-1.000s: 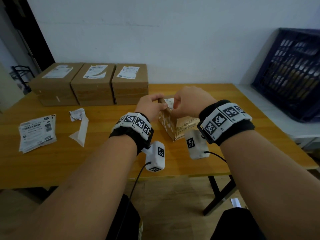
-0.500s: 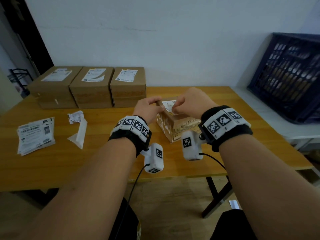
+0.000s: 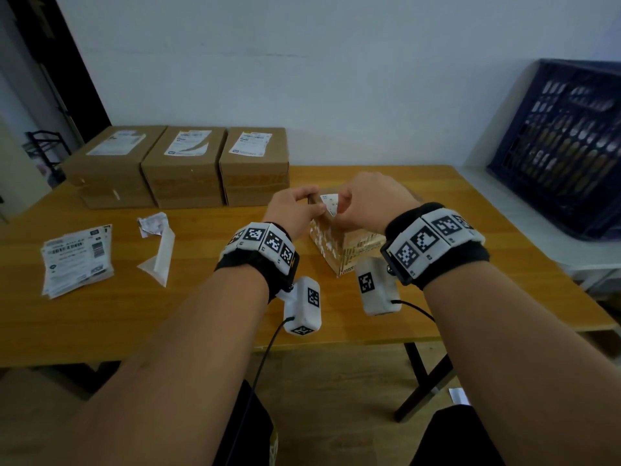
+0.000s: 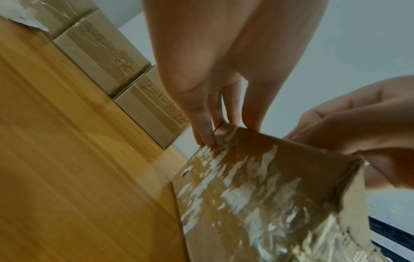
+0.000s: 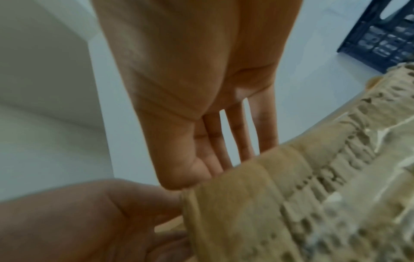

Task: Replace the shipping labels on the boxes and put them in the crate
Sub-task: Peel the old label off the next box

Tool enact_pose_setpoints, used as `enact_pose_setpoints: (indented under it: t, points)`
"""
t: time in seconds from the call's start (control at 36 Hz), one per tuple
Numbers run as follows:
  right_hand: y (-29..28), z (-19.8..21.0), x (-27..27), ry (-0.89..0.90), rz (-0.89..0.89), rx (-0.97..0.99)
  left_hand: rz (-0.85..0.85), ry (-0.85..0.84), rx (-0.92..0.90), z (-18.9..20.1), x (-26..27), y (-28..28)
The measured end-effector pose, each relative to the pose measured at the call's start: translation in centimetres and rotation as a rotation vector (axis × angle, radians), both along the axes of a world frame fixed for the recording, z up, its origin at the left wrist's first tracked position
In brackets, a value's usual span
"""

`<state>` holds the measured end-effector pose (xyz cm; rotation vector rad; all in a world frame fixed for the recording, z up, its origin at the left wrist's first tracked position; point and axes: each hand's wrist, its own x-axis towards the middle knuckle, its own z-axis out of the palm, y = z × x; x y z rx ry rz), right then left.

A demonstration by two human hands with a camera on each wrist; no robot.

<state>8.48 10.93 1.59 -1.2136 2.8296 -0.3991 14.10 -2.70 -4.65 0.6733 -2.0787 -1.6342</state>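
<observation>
The small cardboard box [image 3: 339,245] is stood on the wooden table [image 3: 100,317], near its front edge; its top corner is steadied by the curled fingers of the left hand [image 3: 293,210], while a lifted corner of the white label [image 3: 330,204] is pinched by the right hand [image 3: 369,205]; the box is judged light and stiff, its taped sides slippery; the label, thin and easily torn, is best taken by its freed corner.

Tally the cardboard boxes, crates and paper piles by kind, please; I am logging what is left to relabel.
Cardboard boxes: 4, three in a row at the back and one between the hands
Crates: 1
Label stacks: 1
Peeled scraps: 1
Total: 7
</observation>
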Motion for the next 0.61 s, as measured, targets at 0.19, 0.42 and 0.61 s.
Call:
enact_pose_setpoints:
  t: [0.19,0.42,0.61]
  points:
    - [0.5,-0.4,-0.2,-0.031,-0.024,-0.078,0.001,-0.005,-0.027,0.0,0.0,0.0]
    - [1.7,0.4,0.2,-0.224,-0.009,-0.191,-0.004,-0.01,-0.058,0.1,0.1,0.0]
    - [-0.4,0.6,0.5,-0.1,-0.075,-0.006,-0.005,-0.014,-0.063,0.1,0.4,0.3]
